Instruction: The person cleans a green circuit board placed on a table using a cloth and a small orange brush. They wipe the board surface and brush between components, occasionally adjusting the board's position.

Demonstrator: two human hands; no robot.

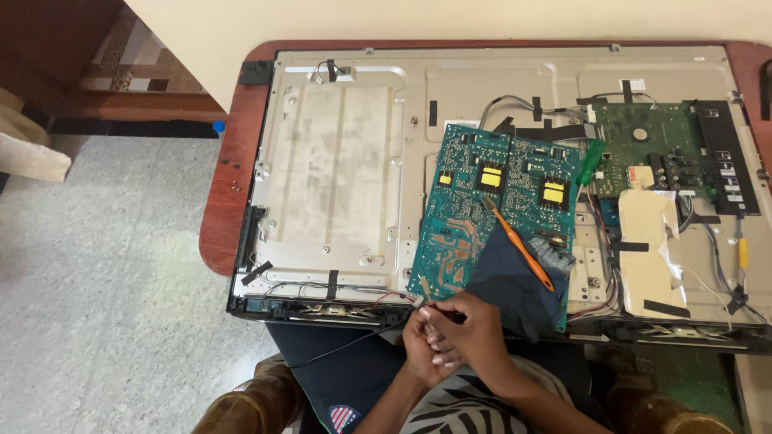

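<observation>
While both hands meet at six o'clock, the left hand (420, 341) and right hand (469, 331) each in a grip pressed around something small I cannot make out, the teal circuit board (474, 201) with yellow rectangular labels lies just above, at twelve o'clock of them, carrying an orange toothbrush (521, 247) and dark cloth (515, 285).

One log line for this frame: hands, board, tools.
hands: left and right together at panel's near edge | teal circuit board on open TV back panel | orange toothbrush on dark cloth, untouched
</observation>
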